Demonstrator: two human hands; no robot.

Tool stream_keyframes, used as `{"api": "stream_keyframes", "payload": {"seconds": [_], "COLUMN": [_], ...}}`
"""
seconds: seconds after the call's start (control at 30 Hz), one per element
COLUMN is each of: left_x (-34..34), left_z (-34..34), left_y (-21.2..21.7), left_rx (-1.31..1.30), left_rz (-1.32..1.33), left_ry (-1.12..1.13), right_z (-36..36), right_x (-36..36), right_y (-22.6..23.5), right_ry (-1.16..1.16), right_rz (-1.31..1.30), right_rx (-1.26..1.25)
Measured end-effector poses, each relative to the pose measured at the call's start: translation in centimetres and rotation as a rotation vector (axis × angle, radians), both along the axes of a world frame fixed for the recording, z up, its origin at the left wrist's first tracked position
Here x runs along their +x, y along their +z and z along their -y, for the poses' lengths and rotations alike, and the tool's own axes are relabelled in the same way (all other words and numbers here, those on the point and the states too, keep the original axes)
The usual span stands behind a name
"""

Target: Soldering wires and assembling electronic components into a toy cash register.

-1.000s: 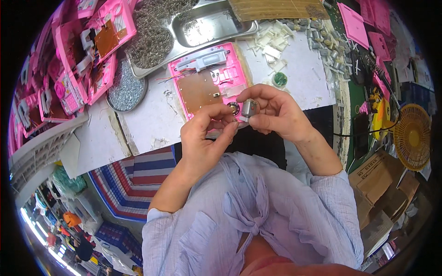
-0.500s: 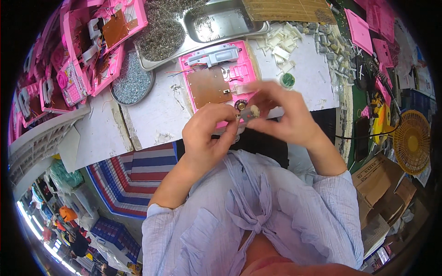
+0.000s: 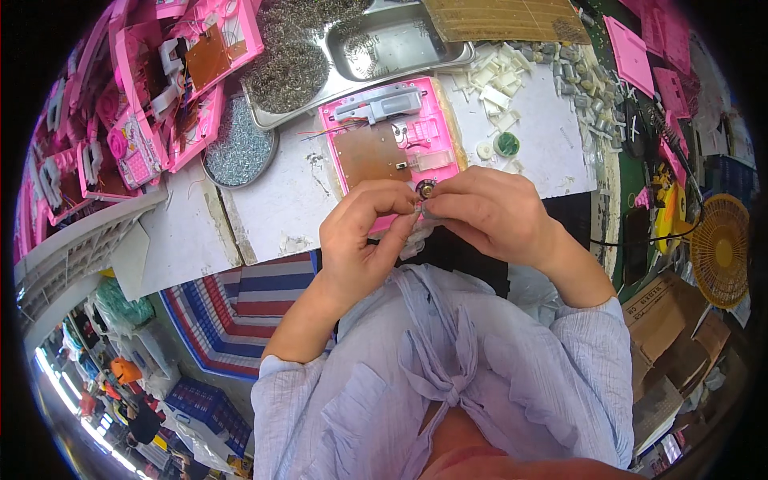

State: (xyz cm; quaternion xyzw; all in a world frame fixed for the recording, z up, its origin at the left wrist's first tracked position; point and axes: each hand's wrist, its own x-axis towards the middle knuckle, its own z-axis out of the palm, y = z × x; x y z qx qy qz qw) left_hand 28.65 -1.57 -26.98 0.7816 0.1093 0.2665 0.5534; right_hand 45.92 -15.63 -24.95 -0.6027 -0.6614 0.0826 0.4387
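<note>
Just in front of the table edge, my two hands meet over the near end of a pink plastic housing (image 3: 446, 120). My left hand (image 3: 364, 228) is closed in a pinch at the left end of a small grey cylinder (image 3: 430, 214). From the other side, the thumb and fingers of my right hand (image 3: 496, 210) are pressed together on the same cylinder, hiding most of it. Close above the fingertips is a round dark part with a brassy centre (image 3: 426, 189). Inside the housing lie a brown circuit board (image 3: 368, 156), a grey bar-shaped part (image 3: 380, 106) and thin wires.
Left of the housing stand a round tray of small screws (image 3: 240, 152) and stacked pink housings (image 3: 168, 88). Behind it is a metal tray (image 3: 384, 48) with many springs. To the right are white plastic pieces (image 3: 500, 92), grey cylinders (image 3: 568, 80) and a green-topped round container (image 3: 506, 144).
My right hand's fingers, spread around the cylinder before, have closed in toward my left fingertips. The cylinder's pale right end is now covered. The whole view has shifted slightly.
</note>
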Motion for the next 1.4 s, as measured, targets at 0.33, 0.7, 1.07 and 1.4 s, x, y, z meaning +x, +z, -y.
{"api": "stream_keyframes", "payload": {"seconds": [0.33, 0.7, 1.07, 1.4], "left_x": [-0.1, 5.3, 1.2, 1.0], "left_z": [0.6, -1.8, -2.4, -6.3], "left_y": [-0.4, -0.4, -1.7, -2.4], "left_rx": [0.178, 0.754, 0.795, 0.777], "left_rz": [-0.002, -0.259, -0.207, -0.344], "left_ry": [0.068, 0.156, 0.006, 0.371], "right_z": [0.8, 2.6, -2.4, -3.6], "right_x": [0.1, 3.1, 5.1, 5.4], "right_y": [-1.6, -3.1, -3.7, -4.0], "right_ry": [-0.036, -0.298, -0.275, -0.251], "right_rz": [0.067, 0.0, 0.014, 0.071], "right_rx": [0.039, 0.1, -0.139, -0.247]}}
